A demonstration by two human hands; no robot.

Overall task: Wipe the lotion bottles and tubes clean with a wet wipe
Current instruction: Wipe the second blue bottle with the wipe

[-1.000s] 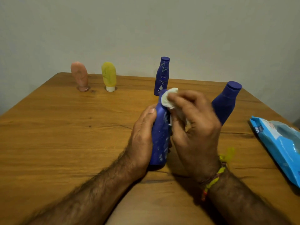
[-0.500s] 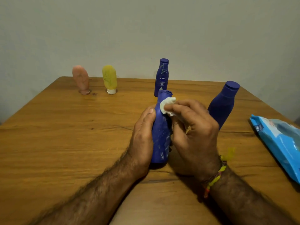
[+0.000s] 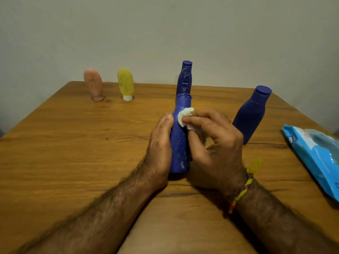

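Observation:
A blue lotion bottle (image 3: 178, 142) stands upright on the wooden table (image 3: 73, 153), speckled with pale marks low on its side. My left hand (image 3: 160, 143) grips it from the left. My right hand (image 3: 214, 147) pinches a crumpled white wet wipe (image 3: 185, 116) against the bottle's shoulder, just below the cap. Behind it stands a slim blue Nivea bottle (image 3: 185, 79). A wider dark blue bottle (image 3: 252, 114) stands to the right. A pink tube (image 3: 93, 85) and a yellow tube (image 3: 125, 84) stand cap-down at the back left.
A light blue pack of wet wipes (image 3: 315, 154) lies at the table's right edge. A grey wall rises right behind the table's far edge. Bare wood stretches across the left half and the near side under my forearms.
My right hand has slid the wipe down from the bottle's cap to its shoulder, uncovering the cap. My left hand keeps its grip on the bottle, which now stands more upright.

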